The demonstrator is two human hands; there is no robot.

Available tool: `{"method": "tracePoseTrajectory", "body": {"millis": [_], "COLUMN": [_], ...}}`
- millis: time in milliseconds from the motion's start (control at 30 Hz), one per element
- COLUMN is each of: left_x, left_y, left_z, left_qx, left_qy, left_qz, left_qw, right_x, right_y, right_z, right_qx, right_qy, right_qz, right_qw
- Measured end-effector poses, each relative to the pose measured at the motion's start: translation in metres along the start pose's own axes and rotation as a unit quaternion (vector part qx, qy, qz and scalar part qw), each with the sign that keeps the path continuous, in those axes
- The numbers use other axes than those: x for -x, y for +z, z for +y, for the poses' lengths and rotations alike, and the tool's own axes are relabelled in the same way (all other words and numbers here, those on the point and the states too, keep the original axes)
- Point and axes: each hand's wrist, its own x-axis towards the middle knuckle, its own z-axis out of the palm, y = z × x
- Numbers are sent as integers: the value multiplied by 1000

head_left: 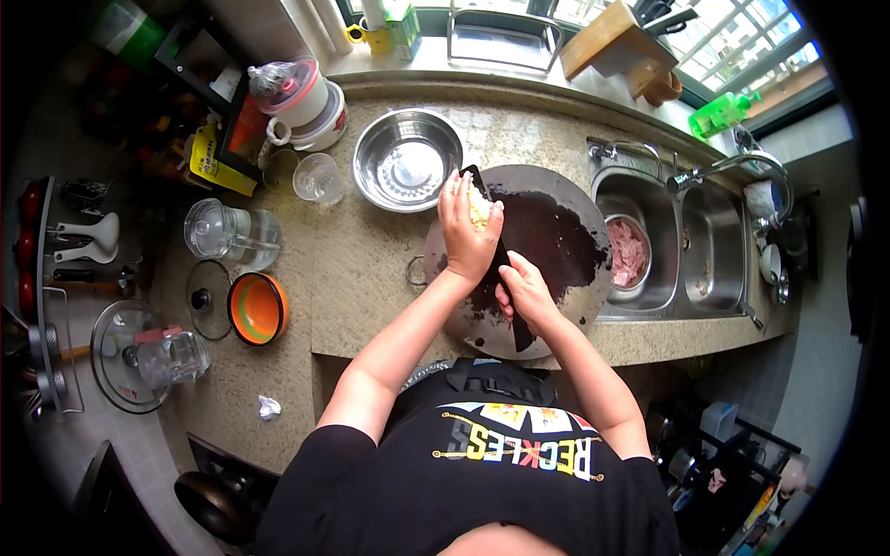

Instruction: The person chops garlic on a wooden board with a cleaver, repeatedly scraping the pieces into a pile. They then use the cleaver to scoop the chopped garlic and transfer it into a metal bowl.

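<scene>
My right hand (pixel 527 292) is wrapped round a black kitchen knife (pixel 503 255), which is tilted up over the round chopping board (pixel 579 310). My left hand (pixel 471 232) cups a heap of pale yellow minced food (pixel 478 206) against the upper part of the blade, fingers pressed together. Its exact kind is too small to tell. Both hands are at the board's left half, whose middle is dark and wet. Close to my left fingertips stands a steel bowl (pixel 408 190), with no food visible in it.
At the right, the double sink (pixel 714 250) holds a bowl of pink meat (pixel 628 252). An orange bowl (pixel 258 309), a glass lid (pixel 209 298), a clear plastic cup (pixel 318 178) and a glass jar (pixel 232 232) stand on the left counter. Behind is a knife block (pixel 598 42).
</scene>
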Motion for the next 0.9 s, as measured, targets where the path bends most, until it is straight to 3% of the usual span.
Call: {"method": "tracePoseTrajectory", "body": {"millis": [167,467,567,600,667,800,833,867,900], "left_x": [-49,-106,-113,-114,-118,-132,-136,-134,-130], "left_y": [-14,-15,-4,-6,-14,-28,-38,-37,-37], "left_z": [-24,-96,-152,-162,-170,-175,-168,-166,-159], "left_qx": [-27,-88,-147,-95,-52,106,84,83,-110], "left_qy": [0,-19,-140,-222,-201,-164,-219,-218,-84], "left_qz": [42,88,60,42,55,-2,-52,-55,-133], "left_qw": [999,992,977,970,977,981,971,971,981], "right_x": [-36,-75,-70,-66,-57,-37,-34,-30,-25], "right_y": [34,57,44,37,22,3,-1,-5,-8], "right_z": [-43,-58,-52,-50,-49,-51,-50,-48,-44], "right_qx": [23,50,45,43,46,41,39,29,19], "right_qy": [-12,-5,5,7,2,2,2,-9,-18], "right_qz": [-35,-25,-11,-8,-13,-6,-4,-6,-6], "right_qw": [999,998,999,999,999,999,999,1000,1000]}}
